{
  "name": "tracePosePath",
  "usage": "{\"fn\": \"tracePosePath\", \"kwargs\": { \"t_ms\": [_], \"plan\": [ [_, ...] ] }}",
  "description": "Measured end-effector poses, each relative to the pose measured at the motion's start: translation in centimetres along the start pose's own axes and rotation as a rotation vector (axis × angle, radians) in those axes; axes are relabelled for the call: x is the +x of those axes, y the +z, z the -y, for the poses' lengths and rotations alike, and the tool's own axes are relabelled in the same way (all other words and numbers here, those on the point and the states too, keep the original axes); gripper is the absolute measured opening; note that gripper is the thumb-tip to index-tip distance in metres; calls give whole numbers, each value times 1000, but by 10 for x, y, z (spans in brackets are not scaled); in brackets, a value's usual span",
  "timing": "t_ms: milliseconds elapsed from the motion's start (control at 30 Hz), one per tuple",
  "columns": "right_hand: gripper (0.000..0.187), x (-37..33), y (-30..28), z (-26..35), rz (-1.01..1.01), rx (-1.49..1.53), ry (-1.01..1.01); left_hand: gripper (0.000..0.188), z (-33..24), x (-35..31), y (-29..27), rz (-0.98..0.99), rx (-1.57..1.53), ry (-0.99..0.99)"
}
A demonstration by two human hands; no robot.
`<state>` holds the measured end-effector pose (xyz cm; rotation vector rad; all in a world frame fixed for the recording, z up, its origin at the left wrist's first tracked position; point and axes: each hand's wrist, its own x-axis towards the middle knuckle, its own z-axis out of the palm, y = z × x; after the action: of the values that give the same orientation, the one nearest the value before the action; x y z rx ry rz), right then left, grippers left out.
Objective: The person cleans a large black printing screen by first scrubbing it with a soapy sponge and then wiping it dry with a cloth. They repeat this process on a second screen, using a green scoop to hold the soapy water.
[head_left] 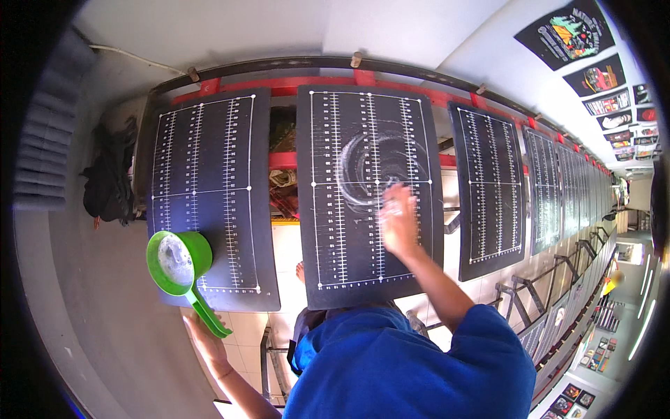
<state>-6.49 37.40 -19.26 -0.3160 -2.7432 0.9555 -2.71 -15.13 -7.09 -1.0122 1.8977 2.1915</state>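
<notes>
My right hand lies on the middle dark board, fingers stretched out and somewhat blurred, with nothing visible in them. Around its fingertips, whitish curved smears of foam cover the board's upper middle. This board carries white ruled scales and a white border with dots. A green dipper with white foamy liquid inside stands at the near left part of the left board, its handle pointing toward me. Beside that handle is my left hand, open; the handle partly overlaps the fingers, and I cannot tell whether they touch.
More ruled boards continue in a long row to the right, on a red and black metal frame. A dark cloth bundle hangs at the left. Printed pictures cover the right wall. Black metal supports stand near the boards' front edges.
</notes>
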Motion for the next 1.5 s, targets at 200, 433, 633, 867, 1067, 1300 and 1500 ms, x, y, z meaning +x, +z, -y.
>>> {"fn": "tracePosePath", "kwargs": {
  "t_ms": [200, 433, 633, 867, 1067, 1300, 1500],
  "plan": [
    [67, 207, 1, -50, -202, -570, 40, 59, 80, -58, -64, -212, 371, -248],
    [69, 147, 85, 77, 127, -350, -307, 51, 99, -57, -26, -92, 485, -169],
    [61, 10, 13, 19, 215, 484, 250, 35, 181, -80, -77, -142, 395, -313],
    [64, 229, 13, 7, -188, -332, -87, 30, 188, -68, -79, -173, 483, -321],
    [61, 155, 97, 113, 104, -341, -338, 62, 133, 33, -39, -460, 354, 11],
    [60, 41, 84, 140, 306, -224, -352, 75, 122, 85, 35, -646, 192, 194],
    [54, 272, 129, 104, -206, -232, -305, 71, 127, 96, 48, -752, 358, 263]
  ]
}}
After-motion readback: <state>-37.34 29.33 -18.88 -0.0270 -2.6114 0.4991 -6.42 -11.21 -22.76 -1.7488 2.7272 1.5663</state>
